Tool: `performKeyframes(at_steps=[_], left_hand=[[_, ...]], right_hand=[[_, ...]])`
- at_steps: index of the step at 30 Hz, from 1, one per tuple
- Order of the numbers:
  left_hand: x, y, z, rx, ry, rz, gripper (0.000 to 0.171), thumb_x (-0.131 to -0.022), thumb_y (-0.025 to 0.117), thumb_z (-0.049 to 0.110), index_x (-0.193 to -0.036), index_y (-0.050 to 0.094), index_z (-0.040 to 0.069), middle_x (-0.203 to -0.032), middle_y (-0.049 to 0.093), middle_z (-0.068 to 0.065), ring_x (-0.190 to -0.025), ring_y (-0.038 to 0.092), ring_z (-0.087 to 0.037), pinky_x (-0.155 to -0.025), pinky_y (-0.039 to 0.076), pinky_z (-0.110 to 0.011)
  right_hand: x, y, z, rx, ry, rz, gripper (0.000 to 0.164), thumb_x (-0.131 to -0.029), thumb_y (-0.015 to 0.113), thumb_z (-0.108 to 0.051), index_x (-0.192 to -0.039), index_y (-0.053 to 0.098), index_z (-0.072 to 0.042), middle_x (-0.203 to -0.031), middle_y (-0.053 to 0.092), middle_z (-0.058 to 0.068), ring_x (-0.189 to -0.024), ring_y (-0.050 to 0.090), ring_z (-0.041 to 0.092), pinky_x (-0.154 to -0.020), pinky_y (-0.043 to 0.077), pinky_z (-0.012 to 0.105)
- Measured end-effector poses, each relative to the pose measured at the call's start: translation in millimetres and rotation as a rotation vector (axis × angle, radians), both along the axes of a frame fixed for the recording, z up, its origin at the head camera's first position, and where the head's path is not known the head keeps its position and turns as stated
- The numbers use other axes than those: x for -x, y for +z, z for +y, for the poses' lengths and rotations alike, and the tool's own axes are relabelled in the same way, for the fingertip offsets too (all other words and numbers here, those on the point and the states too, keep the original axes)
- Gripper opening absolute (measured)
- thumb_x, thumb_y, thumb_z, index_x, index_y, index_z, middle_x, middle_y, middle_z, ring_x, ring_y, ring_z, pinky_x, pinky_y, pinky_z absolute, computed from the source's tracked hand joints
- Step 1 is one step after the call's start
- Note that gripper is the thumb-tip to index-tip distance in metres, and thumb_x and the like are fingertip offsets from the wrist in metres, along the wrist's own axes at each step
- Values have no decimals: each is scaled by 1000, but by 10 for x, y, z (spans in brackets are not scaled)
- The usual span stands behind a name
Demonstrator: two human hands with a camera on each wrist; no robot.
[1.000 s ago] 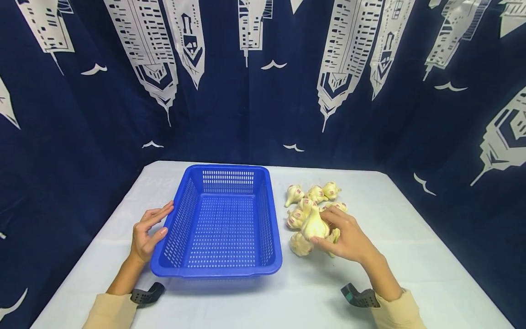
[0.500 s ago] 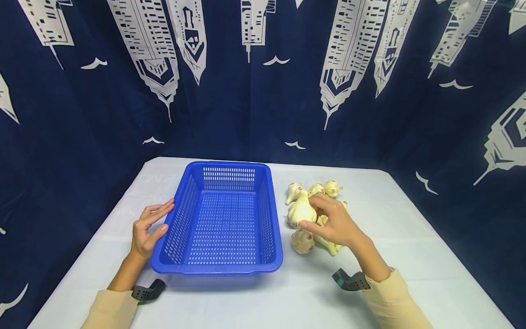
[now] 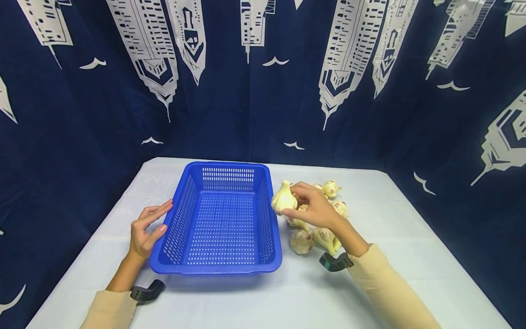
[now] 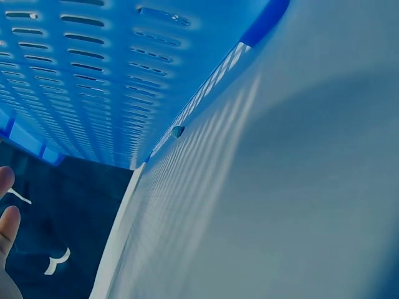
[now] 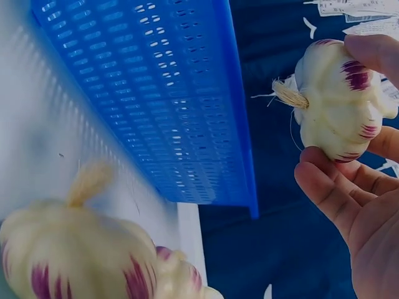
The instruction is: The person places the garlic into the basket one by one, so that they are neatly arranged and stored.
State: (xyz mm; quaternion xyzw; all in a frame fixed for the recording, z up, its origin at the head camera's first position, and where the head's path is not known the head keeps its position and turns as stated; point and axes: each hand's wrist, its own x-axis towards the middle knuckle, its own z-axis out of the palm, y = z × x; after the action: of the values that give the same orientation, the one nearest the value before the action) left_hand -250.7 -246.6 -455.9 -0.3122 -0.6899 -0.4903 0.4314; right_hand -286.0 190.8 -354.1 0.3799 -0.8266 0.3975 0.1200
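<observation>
My right hand (image 3: 314,208) pinches a garlic bulb (image 3: 283,199) between thumb and fingers, holding it beside the right rim of a blue plastic basket (image 3: 274,228). In the right wrist view the held bulb (image 5: 340,103) shows purple streaks and a tuft of dry roots. On the basket's left side my left hand (image 3: 144,232) touches the rim with fairly straight fingers. Only the fingertips (image 4: 9,224) of that hand show in the left wrist view. Several more garlic bulbs (image 3: 301,242) lie on the table right of the basket, some partly hidden by my right hand.
A white cloth (image 3: 213,304) covers the table. Dark blue curtain (image 3: 250,109) with white building prints hangs behind it and at both sides. In the right wrist view another bulb (image 5: 78,249) lies close to the camera. The basket's floor (image 3: 223,228) is perforated.
My right hand has moved left and away from me, carrying the garlic bulb from above the pile to the basket's right rim. The left hand stays in place.
</observation>
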Motion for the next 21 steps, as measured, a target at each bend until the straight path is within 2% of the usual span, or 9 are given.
performKeyframes(at_steps=[4,9,15,21], left_hand=[[-3,-12,-3,-7,-4,-11,51,-64,54,0,-110,66,-18,-118,64,-28,-102,59,-19,-90,39,-24],[9,-14,-4,-11,-8,-26,51,-64,54,0,-110,66,-17,-118,63,-30,-98,60,-17,-80,40,-24],[15,6,2,-12,2,-37,51,-64,54,0,-110,67,-16,-118,64,-29,-95,61,-18,-75,39,-23],[-3,-5,-9,-6,16,-31,49,-64,55,0,-109,67,-16,-117,64,-29,-95,61,-16,-74,40,-23]], right_hand=[[52,-14,-79,-13,20,-40,40,-75,83,-7,-111,67,1,-103,63,11,-84,58,20,-71,57,35],[156,-31,-143,-64,50,-76,43,-77,83,-13,-116,69,-1,-105,65,7,-84,59,17,-71,56,30],[242,24,-247,-71,94,-76,41,-78,82,-15,-114,68,-2,-103,65,6,-79,62,18,-71,57,31],[374,46,-385,-85,91,-73,40,-77,83,-17,-112,69,-1,-95,63,4,-76,63,16,-71,57,29]])
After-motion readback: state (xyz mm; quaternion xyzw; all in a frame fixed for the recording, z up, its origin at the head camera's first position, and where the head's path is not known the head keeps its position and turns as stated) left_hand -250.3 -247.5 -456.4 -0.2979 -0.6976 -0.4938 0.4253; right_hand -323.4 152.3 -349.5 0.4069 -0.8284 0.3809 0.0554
